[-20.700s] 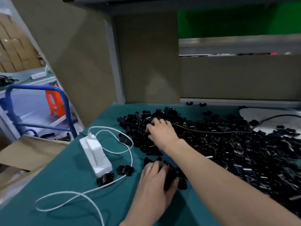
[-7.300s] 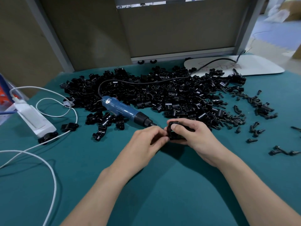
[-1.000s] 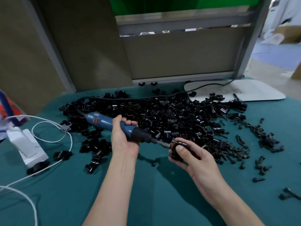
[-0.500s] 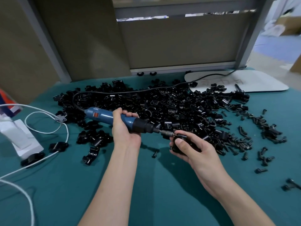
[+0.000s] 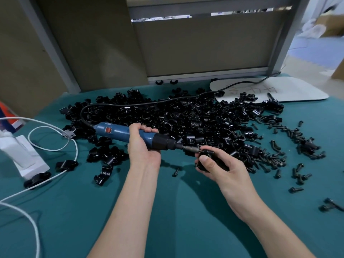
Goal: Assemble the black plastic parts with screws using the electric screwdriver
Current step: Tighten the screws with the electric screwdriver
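My left hand (image 5: 142,148) grips the blue electric screwdriver (image 5: 119,132) around its barrel, holding it level and pointing right. Its metal bit (image 5: 190,149) meets a black plastic part (image 5: 209,155) that my right hand (image 5: 221,167) holds just above the green table, thumb on its near face. A large heap of black plastic parts (image 5: 186,120) lies behind both hands. Loose black screws (image 5: 275,161) are scattered to the right, and a single screw (image 5: 175,172) lies between my wrists.
A small group of black parts (image 5: 106,155) sits left of my left hand. The screwdriver's black cable (image 5: 141,104) loops over the heap. A white charger block (image 5: 24,159) with white cord (image 5: 55,146) lies far left; a white board (image 5: 270,91) at back right.
The screwdriver bit has stayed on the part in my right hand. Both hands kept their hold and place; the camera tilted down a little.
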Tool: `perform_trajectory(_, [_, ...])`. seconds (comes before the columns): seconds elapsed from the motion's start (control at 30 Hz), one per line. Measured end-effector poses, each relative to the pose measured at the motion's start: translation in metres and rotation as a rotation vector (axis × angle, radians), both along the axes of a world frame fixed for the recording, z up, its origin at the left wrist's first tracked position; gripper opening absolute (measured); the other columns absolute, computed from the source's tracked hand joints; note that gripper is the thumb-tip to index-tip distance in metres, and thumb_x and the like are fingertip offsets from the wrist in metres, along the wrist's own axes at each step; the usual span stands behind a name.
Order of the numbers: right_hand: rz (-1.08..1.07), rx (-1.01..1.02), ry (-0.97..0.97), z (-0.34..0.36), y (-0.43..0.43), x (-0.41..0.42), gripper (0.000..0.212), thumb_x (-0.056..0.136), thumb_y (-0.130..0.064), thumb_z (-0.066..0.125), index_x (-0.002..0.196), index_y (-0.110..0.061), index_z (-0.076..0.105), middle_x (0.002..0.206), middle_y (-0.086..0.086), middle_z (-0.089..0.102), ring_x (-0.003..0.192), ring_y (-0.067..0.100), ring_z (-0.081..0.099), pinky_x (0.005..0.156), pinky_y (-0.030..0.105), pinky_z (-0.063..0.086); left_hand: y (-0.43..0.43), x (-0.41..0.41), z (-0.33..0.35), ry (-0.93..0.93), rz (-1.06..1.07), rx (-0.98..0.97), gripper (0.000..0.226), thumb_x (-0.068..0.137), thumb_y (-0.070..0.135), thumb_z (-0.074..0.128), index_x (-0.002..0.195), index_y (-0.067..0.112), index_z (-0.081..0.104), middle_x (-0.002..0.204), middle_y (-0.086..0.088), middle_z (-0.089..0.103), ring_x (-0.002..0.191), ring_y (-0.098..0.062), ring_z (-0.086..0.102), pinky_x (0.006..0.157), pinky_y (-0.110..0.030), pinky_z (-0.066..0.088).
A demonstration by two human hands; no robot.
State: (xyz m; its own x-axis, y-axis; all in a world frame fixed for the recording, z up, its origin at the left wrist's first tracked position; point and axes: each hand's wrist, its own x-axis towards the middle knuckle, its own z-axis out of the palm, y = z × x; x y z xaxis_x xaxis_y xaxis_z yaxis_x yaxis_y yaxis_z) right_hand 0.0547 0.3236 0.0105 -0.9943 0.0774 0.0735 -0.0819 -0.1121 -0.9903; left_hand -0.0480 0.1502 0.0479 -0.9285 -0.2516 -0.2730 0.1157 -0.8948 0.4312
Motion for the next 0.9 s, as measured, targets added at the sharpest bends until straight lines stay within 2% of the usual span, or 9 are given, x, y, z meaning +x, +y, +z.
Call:
perform_trajectory(0.27, [0.006, -0.009, 0.002, -0.0009, 0.0003, -0.0002, 0.035, 0.078, -0.052, 0.075, 0.111, -0.040, 0.076, 0.107, 0.000, 0.078, 0.103, 0.017, 0.075, 0.104, 0.046, 0.053, 0.0003, 0.0009, -0.0009, 0.028, -0.001, 0.019, 0.019, 0.087, 0.004, 0.063, 0.076, 0.014, 0.051, 0.057, 0.004, 0.053, 0.045, -0.009, 0.053, 0.054, -0.022, 0.052])
perform_trajectory(0.53, [-0.004, -0.082, -0.016, 0.0028, -0.0006, 0.0006, 0.036, 0.075, -0.049, 0.076, 0.108, -0.035, 0.078, 0.108, 0.001, 0.079, 0.104, 0.018, 0.075, 0.094, 0.026, 0.058, 0.0013, 0.0007, -0.0013, 0.043, -0.002, 0.023, 0.019, 0.088, 0.005, 0.063, 0.076, 0.014, 0.051, 0.060, 0.005, 0.053, 0.047, -0.008, 0.052, 0.055, -0.022, 0.053])
perform_trajectory(0.9, [-0.031, -0.174, -0.077, 0.0079, -0.0029, 0.0013, 0.028, 0.080, -0.034, 0.076, 0.106, -0.024, 0.080, 0.108, 0.007, 0.078, 0.102, 0.023, 0.076, 0.087, 0.027, 0.061, 0.0016, 0.0015, 0.0029, 0.071, 0.000, 0.012, 0.021, 0.089, 0.005, 0.061, 0.073, 0.014, 0.050, 0.057, 0.005, 0.052, 0.046, -0.008, 0.052, 0.055, -0.022, 0.053])
